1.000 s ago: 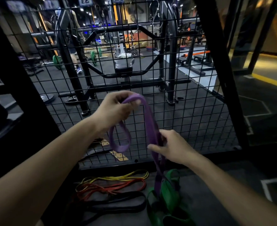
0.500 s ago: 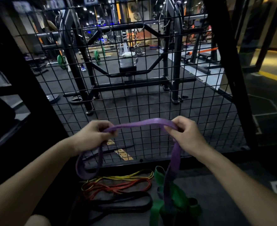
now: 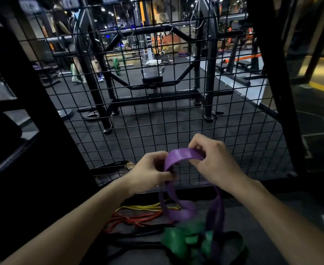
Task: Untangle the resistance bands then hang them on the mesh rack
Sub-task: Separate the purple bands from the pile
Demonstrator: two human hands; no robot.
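Left hand [image 3: 149, 173] and right hand [image 3: 212, 159] raised close together, fingers curled, pinching.

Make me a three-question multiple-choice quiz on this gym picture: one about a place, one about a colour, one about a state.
1. Where do the thin yellow rubber band and thin red rubber band lie?
A. on the floor by the black wire mesh rack
B. hung on the mesh
C. on the bench

2. What colour is the wide band held up?
A. orange
B. purple
C. white

3. How are the hands?
A. both empty
B. one holding
C. both holding

Answers: 1 A, they lie at the mesh foot. 2 B, the purple band. 3 C, left hand and right hand both pinch it.
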